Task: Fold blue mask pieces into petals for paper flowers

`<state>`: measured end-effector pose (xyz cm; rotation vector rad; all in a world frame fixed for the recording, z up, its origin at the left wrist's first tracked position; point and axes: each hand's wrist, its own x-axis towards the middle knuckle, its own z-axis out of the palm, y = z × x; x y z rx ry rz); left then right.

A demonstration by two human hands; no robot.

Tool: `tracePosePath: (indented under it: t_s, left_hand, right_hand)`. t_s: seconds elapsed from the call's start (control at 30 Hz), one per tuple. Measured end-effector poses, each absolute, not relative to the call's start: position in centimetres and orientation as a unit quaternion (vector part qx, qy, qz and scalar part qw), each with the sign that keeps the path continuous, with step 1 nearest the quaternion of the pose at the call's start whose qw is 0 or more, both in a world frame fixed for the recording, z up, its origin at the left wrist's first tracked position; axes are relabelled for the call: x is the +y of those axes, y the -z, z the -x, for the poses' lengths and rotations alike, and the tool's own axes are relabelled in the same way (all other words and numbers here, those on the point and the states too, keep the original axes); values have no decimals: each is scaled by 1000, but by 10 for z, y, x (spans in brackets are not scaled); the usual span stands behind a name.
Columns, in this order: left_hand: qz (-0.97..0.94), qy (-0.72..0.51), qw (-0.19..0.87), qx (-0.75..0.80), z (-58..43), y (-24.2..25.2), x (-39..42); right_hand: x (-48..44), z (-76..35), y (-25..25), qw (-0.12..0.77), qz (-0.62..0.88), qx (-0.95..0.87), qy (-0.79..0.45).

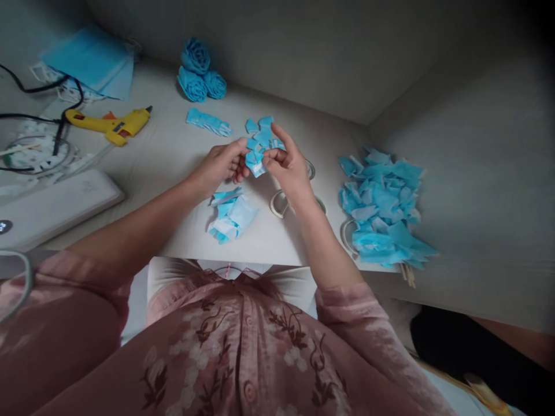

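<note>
Near the middle of the table, a small piece of light blue mask fabric [256, 167] is pinched between my two hands. My left hand [224, 163] grips its left side, thumb on top and fingers curled. On the other side, my right hand [289, 169] has thumb and fingertips closed on the piece, index finger raised. Just behind them lie loose blue cut pieces [264, 130]. Folded blue and white scraps [232, 216] rest in front of my left hand. Rolls of tape [278, 204] sit under my right wrist, partly hidden by it.
Three blue fabric roses [197, 72] stand at the back, a row of blue petals [208, 122] before them. At left are a yellow glue gun [125, 126], blue face masks [89, 60] and a white power bank [65, 208]. A scrap heap [381, 202] lies at right, by the wall.
</note>
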<state>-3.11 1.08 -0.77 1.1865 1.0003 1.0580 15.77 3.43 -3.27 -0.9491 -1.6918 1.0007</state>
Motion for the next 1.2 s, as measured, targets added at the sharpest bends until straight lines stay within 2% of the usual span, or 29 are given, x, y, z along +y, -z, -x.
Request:
tracePosePath:
  t_s: [0.2, 0.73, 1.2]
  left_hand:
    - [-501, -457, 603, 420, 32, 3, 8]
    - [-523, -482, 535, 457, 31, 4, 10]
    - [-529, -460, 552, 451, 32, 1, 8]
  right_hand:
    - [34, -158, 29, 487, 393, -658, -419]
    - [27, -154, 27, 455, 404, -674, -419]
    - [29, -154, 30, 445, 410, -684, -406]
